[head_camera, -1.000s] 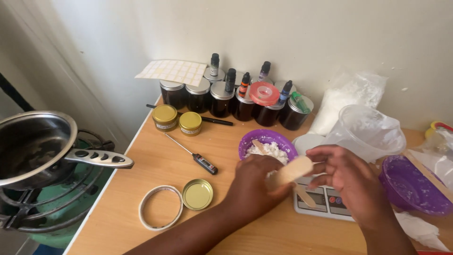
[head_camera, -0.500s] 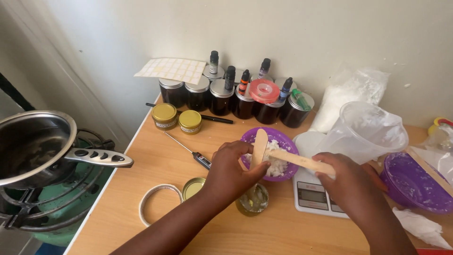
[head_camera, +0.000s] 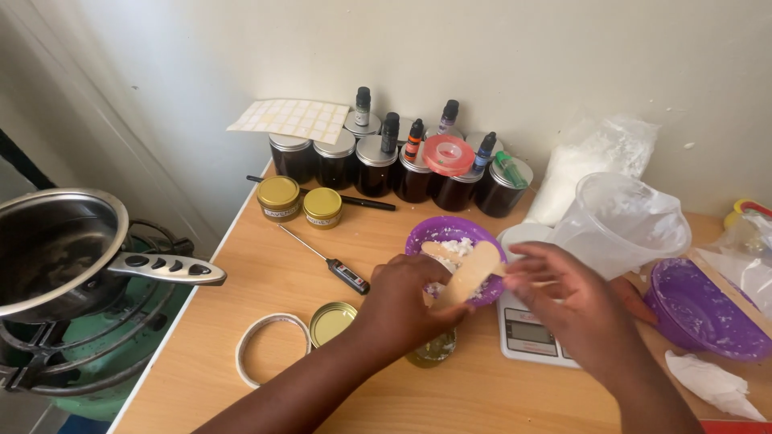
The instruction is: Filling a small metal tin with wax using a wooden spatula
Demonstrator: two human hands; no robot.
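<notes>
Hands meet over the middle of the wooden table [head_camera: 241, 281], both reaching in from the lower edge. The left hand [head_camera: 406, 301] is curled, knuckles up, clenched around a small glass jar [head_camera: 434, 350] that stands on the table just in front of the purple bowl [head_camera: 438, 233]; only the jar's lower part shows under the fingers. The right hand [head_camera: 575, 301] pinches the thin end of a flat wooden spatula [head_camera: 469, 275], which slants down to the left so that its broad, rounded blade lies over the left hand's fingers, above the jar.

White, crumbly powder sits in the purple bowl, which is smooth plastic. A white digital scale [head_camera: 527, 333] lies partly under the right hand. Beside the jar lies a round gold metal lid [head_camera: 332, 321], and next to that a ring of tape [head_camera: 272, 347]. A slim probe thermometer [head_camera: 334, 261] lies further back, near 2 small gold-lidded tins [head_camera: 299, 199]. A row of dark jars [head_camera: 378, 165] with silver lids lines the wall, with small dropper bottles on top.

Compared with 0.5 s earlier, the spatula has tipped from nearly level, its blade up over the bowl, to slanting down toward the jar, and the left hand now hides more of the jar.
</notes>
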